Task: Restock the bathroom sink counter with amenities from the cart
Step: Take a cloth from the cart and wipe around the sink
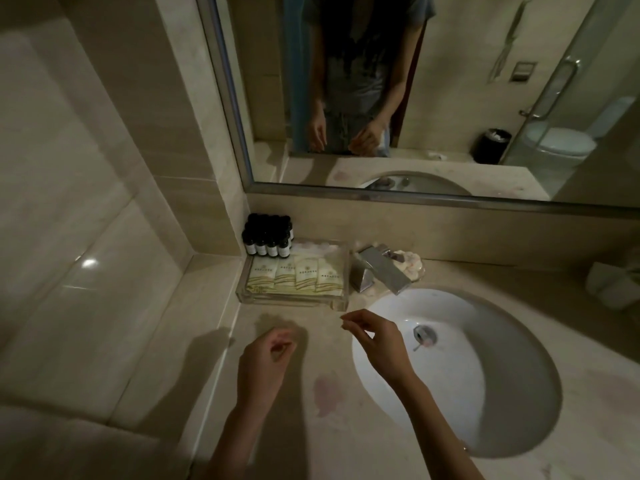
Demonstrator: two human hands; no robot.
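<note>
Both hands, left [266, 358] and right [377, 344], hover apart over the beige marble table [332, 445], fingers loosely curled, holding nothing. Just beyond them sits a clear acrylic tray [291, 300] of cream sachets [298, 275], with small dark bottles [266, 237] behind it.

Your clear tray [292, 299] sits in the bench's [332, 441] back-left corner, four cream packets [298, 275] side by side inside. Dark bottles [268, 235] stand clustered behind.
</note>
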